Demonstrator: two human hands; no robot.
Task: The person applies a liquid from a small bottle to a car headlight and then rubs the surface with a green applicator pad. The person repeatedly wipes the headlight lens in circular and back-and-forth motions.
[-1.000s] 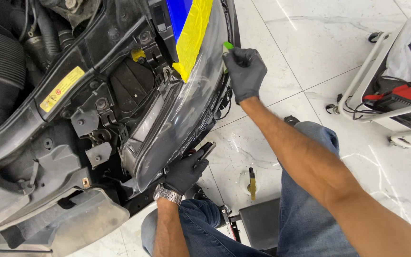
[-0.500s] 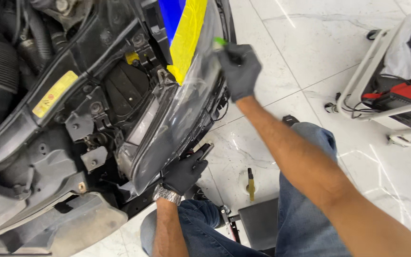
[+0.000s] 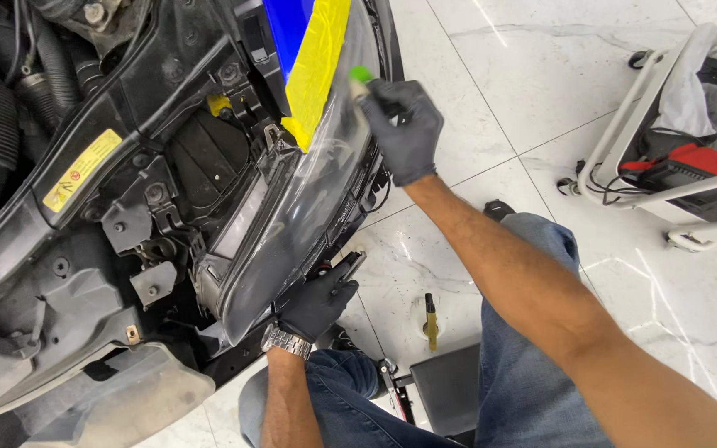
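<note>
Right hand [image 3: 407,133] grip clenched on green-tipped tool [image 3: 362,76] against headlight [image 3: 309,199], white marble floor [image 3: 475,75] below.

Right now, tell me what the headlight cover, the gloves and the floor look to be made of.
Headlight cover: probably clear plastic, hazy yet glossy. Gloves on the left hand and right hand: thin black rubbery material, matte, skin-tight. Floor: polished marble-like tiles, white, grey-veined, with visible joints.
</note>
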